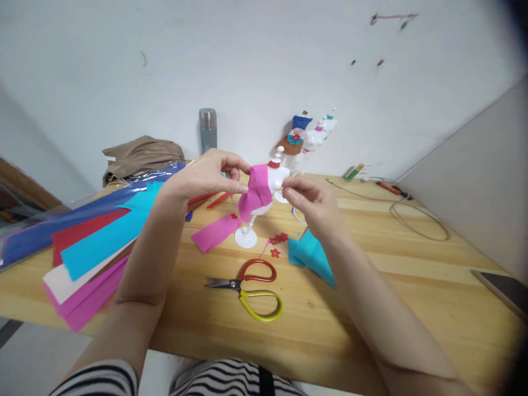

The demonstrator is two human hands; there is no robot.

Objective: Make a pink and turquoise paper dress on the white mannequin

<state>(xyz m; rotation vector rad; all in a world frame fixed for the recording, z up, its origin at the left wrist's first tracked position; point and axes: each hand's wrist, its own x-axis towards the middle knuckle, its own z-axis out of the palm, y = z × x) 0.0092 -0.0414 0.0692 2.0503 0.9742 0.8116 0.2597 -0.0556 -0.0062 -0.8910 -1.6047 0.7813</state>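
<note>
Looking down through the head camera from my remote seat, I meet the scissors first, lying on the wooden table with blades pointing left and the red and yellow handles spread. Just beyond them I find red flower cutouts, with a turquoise fabric piece to their right and a flat pink strip to the left of the small white dress form.

That form stands on its round base mid-table, between the hands. My left hand pinches the outer edge of the pink fabric lying across the form's torso. My right hand has thumb and fingers drawn together at the opposite side of the chest; I cannot tell whether anything is caught between them.

I read the step as fitting and smoothing this wrap. The next move, I judge, calls for a light pull around the body with the left edge pinned, since a hard tug could tip so slender a stand.

Farther back, I make out more dress forms, one with a rosette, and a metal flask near the wall.
</note>
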